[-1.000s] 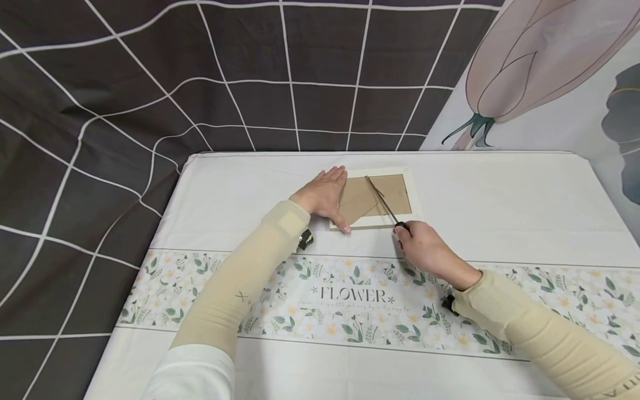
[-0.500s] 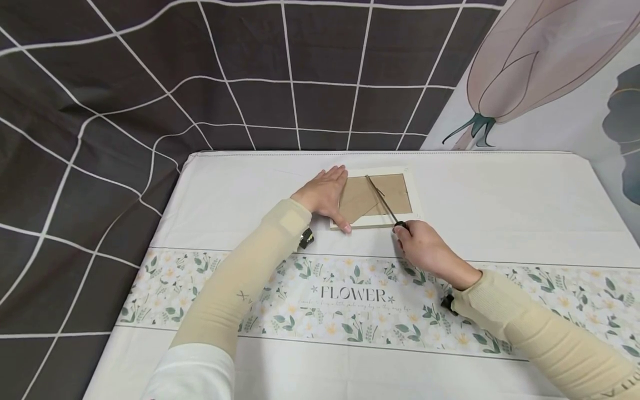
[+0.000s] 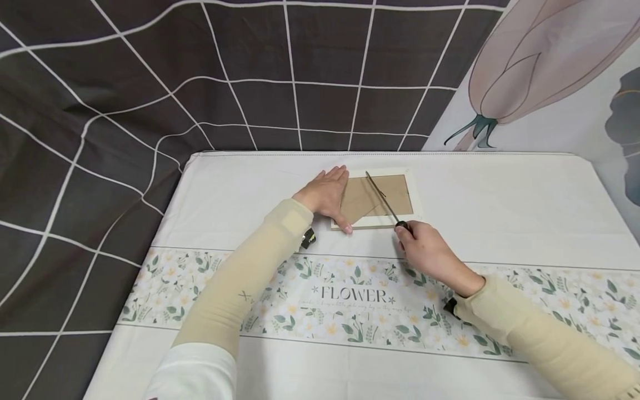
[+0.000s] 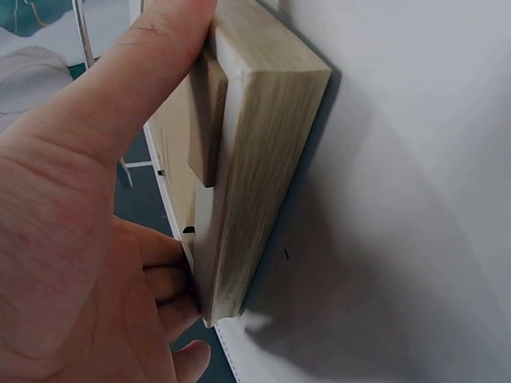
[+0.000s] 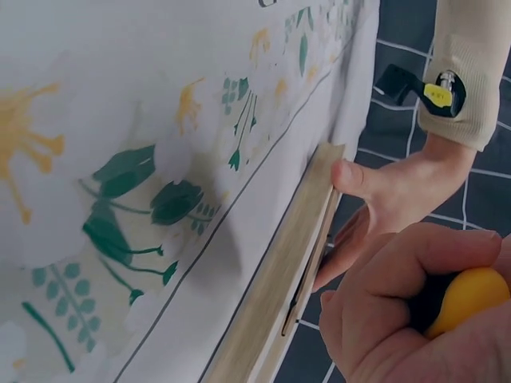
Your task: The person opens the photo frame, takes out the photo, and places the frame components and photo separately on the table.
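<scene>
A picture frame (image 3: 413, 194) lies back side up near the table's far edge, with a pale border and a brown backing board (image 3: 397, 191). My left hand (image 3: 327, 194) rests spread over its left end, fingers straight and thumb at the near edge. In the left wrist view, the thumb (image 4: 104, 100) lies by a brown strip on the frame. My right hand (image 3: 425, 247) grips a screwdriver (image 3: 384, 199) by its black and yellow handle (image 5: 475, 299). Its long thin shaft slants over the backing board, tip near the far border.
A white tablecloth (image 3: 500, 211) with a printed floral band and the word FLOWER covers the table. Dark checked fabric (image 3: 250, 66) hangs behind and to the left; a flower-printed sheet (image 3: 565, 122) hangs at the right. Both wrists carry small black devices.
The screwdriver's tip has risen slightly and now overlaps the frame's far border. My left hand stays in place on the frame.
</scene>
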The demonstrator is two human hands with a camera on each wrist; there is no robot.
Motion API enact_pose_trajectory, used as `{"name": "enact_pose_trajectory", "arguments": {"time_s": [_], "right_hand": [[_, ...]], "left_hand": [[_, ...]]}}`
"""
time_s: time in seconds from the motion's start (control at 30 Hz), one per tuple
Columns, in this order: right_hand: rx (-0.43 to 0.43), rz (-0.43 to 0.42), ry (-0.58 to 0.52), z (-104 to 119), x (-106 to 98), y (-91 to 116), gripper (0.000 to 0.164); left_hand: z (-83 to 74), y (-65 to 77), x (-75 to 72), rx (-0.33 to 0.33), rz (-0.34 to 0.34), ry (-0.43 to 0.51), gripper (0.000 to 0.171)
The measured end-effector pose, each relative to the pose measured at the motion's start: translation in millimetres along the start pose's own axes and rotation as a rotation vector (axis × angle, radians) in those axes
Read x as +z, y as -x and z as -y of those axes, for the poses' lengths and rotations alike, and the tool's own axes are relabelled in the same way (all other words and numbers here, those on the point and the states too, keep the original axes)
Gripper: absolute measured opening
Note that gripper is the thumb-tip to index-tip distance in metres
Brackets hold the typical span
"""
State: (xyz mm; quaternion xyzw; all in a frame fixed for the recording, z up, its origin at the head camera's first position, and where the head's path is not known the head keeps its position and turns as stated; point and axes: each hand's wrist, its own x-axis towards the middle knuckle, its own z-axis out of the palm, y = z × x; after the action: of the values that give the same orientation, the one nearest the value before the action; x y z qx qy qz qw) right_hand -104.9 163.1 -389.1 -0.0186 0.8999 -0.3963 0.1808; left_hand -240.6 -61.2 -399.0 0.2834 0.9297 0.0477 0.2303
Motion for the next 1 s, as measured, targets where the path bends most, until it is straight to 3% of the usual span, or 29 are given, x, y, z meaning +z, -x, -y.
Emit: {"name": "enact_pose_trajectory", "arguments": {"time_s": [0.27,0.73,1.0], "right_hand": [[-0.017,-0.036,-0.068,-9,-11,9,0.046],[0.014,-0.158,0.039,-44,-43,18,0.048],[0.075,-0.165,0.065,-71,-64,23,0.053]], "left_hand": [[-0.8,-0.3,-0.1,-0.001,0.000,0.007,0.150],[2.0,-0.8,0.3,-0.003,0.004,0.024,0.151],[3.2,-0.9,2.0,0.008,-0.011,0.012,0.150]]}}
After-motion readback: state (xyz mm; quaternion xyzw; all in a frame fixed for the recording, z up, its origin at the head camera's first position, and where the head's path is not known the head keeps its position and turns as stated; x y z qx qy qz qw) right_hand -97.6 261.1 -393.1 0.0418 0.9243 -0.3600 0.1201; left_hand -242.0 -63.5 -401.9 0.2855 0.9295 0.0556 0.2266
